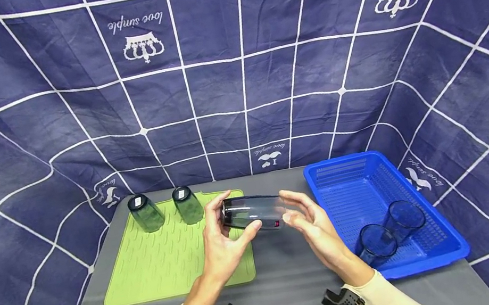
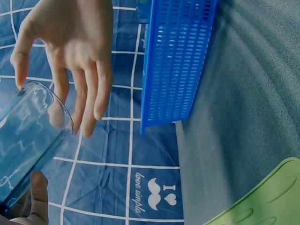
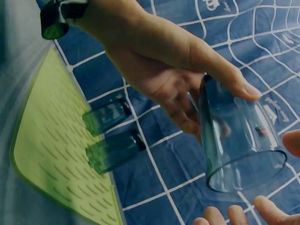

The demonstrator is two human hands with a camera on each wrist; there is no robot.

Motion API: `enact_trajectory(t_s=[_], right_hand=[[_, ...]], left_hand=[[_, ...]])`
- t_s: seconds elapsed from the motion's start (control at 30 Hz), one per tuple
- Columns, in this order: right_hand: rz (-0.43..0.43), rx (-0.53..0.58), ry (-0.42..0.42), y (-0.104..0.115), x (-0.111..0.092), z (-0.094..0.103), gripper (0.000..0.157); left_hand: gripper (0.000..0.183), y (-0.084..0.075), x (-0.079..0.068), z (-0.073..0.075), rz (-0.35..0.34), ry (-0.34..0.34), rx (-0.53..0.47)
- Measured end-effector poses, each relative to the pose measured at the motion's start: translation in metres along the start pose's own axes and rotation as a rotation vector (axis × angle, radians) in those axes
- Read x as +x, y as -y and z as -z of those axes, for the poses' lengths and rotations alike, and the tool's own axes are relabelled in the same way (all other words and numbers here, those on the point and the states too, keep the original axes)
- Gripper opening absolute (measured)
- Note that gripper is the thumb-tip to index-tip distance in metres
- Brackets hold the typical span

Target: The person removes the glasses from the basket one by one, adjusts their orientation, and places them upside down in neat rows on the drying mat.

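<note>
A clear blue-grey drinking glass (image 1: 254, 212) lies tilted on its side in the air between the two hands. The left hand (image 1: 223, 242) grips it near the base, thumb (image 3: 234, 82) on one side and fingers on the other. At the rim end, the right hand (image 1: 312, 225) has its thumb and fingers spread, fingertips right by the rim. In the right wrist view, a gap shows between the rim and the right fingertips (image 3: 236, 215). A small red label (image 1: 277, 223) is on the glass wall.
Two upside-down glasses (image 1: 147, 214) (image 1: 188, 206) stand at the back of a green ribbed drying mat (image 1: 170, 262) on the left. On the right, a blue plastic basket (image 1: 344, 195) holds two more glasses (image 1: 376, 243) (image 1: 403, 220). A checked blue curtain (image 1: 214, 87) surrounds the grey table (image 1: 278, 298).
</note>
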State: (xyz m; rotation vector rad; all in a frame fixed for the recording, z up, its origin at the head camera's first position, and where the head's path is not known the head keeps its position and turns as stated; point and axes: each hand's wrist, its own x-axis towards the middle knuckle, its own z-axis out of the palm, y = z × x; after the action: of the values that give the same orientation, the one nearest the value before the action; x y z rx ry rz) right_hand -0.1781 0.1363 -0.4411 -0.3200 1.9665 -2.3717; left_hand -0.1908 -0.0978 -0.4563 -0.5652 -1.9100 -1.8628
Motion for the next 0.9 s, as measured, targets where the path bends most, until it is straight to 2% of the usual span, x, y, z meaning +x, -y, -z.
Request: enact_trajectory(t_s=[0.2, 0.5, 0.9], right_hand=[[0.089, -0.068, -0.014, 0.001, -0.003, 0.009, 0.063], [0.152, -0.206, -0.014, 0.004, -0.009, 0.027, 0.065], [0.311, -0.419, 0.047, 0.018, -0.004, 0.053, 0.067]], left_hand=[[0.083, -0.002, 0.001, 0.002, 0.005, -0.018, 0.028], [0.083, -0.002, 0.003, 0.007, 0.002, -0.037, 0.087], [0.085, 0.004, 0.013, 0.021, 0.039, -0.072, 0.15]])
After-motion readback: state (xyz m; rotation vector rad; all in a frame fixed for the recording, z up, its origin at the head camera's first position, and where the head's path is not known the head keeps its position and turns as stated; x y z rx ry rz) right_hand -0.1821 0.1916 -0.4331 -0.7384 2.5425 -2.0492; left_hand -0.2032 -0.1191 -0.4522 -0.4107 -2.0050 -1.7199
